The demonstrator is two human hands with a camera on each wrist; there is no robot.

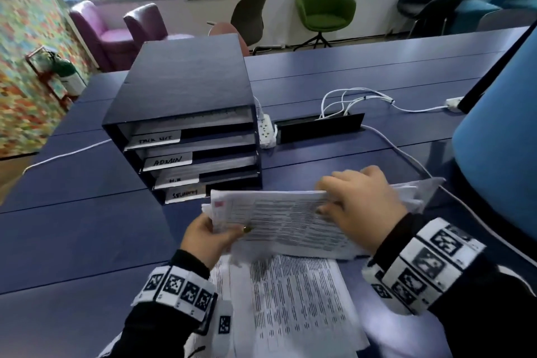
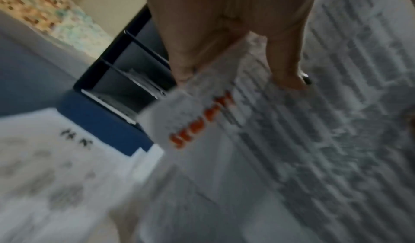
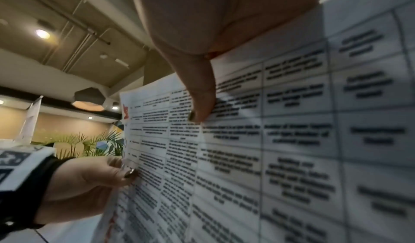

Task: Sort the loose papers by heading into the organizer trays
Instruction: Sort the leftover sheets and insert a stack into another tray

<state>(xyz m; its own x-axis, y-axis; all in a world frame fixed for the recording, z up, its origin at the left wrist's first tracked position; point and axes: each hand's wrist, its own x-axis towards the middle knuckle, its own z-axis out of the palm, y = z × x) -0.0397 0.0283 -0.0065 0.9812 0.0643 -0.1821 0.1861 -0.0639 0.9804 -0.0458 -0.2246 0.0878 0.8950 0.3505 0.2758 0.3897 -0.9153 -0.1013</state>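
Papers point(image 1: 290, 221), thin printed sheets, pinched by left hand point(image 1: 207, 237), right hand point(image 1: 360, 206).

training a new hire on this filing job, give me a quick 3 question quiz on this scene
1. True or false: both hands grip the held sheaf of papers.
2. Which tray label of the organizer sits directly above H.R? A) ADMIN B) TASK LIST C) the bottom label
3. What lies on the table under the held sheaf?

Key:
1. True: left hand grips the left edge, right hand the top edge.
2. A
3. More printed papers.
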